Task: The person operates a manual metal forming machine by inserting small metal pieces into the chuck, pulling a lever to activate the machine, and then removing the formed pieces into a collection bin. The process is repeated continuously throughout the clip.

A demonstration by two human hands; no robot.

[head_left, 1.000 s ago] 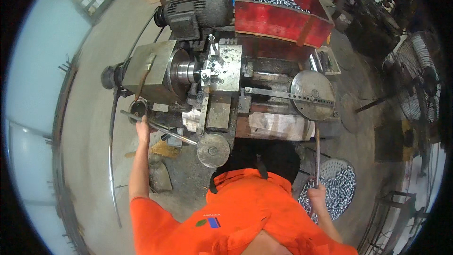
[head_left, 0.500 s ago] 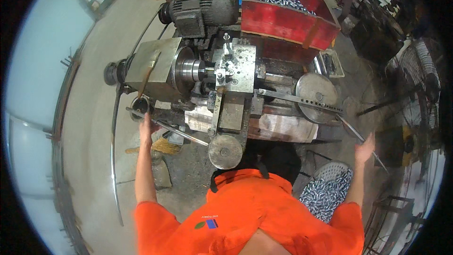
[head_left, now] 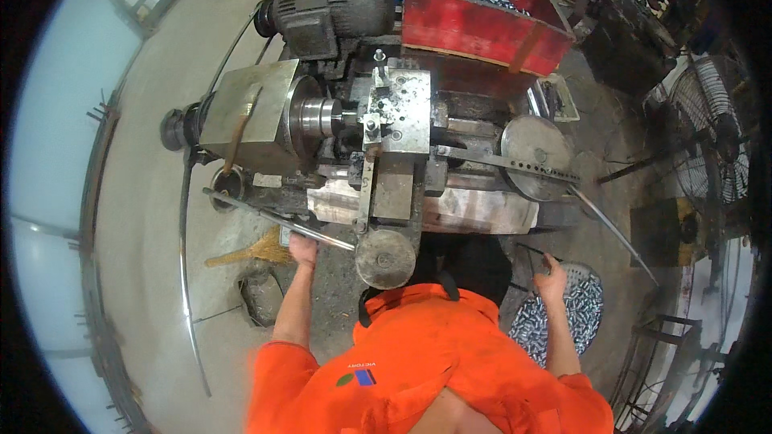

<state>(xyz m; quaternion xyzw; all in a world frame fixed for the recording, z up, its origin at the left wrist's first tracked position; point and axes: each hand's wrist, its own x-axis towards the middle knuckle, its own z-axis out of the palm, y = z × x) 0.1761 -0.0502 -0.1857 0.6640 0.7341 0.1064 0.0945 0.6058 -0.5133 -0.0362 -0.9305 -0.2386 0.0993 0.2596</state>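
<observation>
My left hand [head_left: 303, 249] is closed on a long steel lever bar [head_left: 265, 217] that slants along the front of a metal lathe [head_left: 378, 153]. Just right of that hand is the lathe's round handwheel [head_left: 386, 257]. My right hand [head_left: 553, 268] is low on the right, with its fingers curled on a thin dark wire handle at the rim of a mesh basket [head_left: 575, 313]. The basket is full of small silver metal parts. The chuck [head_left: 318, 116] and tool post [head_left: 398, 108] sit above, away from both hands.
A red bin [head_left: 482, 24] of metal parts and a grey motor [head_left: 330, 4] stand behind the lathe. A round steel disc [head_left: 535, 145] with a long rod sticks out on the right. A fan [head_left: 716, 153] is at far right, and a broom [head_left: 245, 253] lies on the concrete floor.
My left hand slid down the lever bar toward the handwheel. My right hand dropped from out at the right to the basket's rim. The view moved closer to the lathe.
</observation>
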